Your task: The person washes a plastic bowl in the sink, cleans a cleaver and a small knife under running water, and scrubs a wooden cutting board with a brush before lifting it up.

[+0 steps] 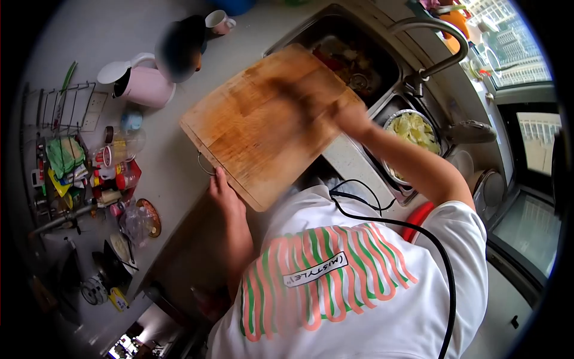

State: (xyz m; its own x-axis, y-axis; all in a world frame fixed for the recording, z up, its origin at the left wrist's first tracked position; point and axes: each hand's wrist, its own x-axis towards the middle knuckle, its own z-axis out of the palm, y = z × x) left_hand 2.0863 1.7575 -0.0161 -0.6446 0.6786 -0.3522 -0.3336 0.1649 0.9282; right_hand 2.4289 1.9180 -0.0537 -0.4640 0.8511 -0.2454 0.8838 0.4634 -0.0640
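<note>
A large wooden cutting board (257,137) extends from the counter to over the edge of the sink. My left hand (224,190) grips its near left edge, beside a metal ring handle (205,164). The fingers wrap under the board, so they are partly hidden. Over the board's right part is my right hand (350,116), strongly smeared by motion. A dark streak reaches left from it across the wood; whether that is the fingers or something held, I cannot make out. Food scraps (344,63) lie in the sink basin (311,30) beyond the board.
Right of the board, a bowl of cut pale-green leaves (412,134) sits in the second basin, with the faucet (439,27) behind. A pink kettle (146,87) and white cup (220,23) stand on the counter. Jars and packets (116,161) line the left. A black cable (439,263) crosses my shirt.
</note>
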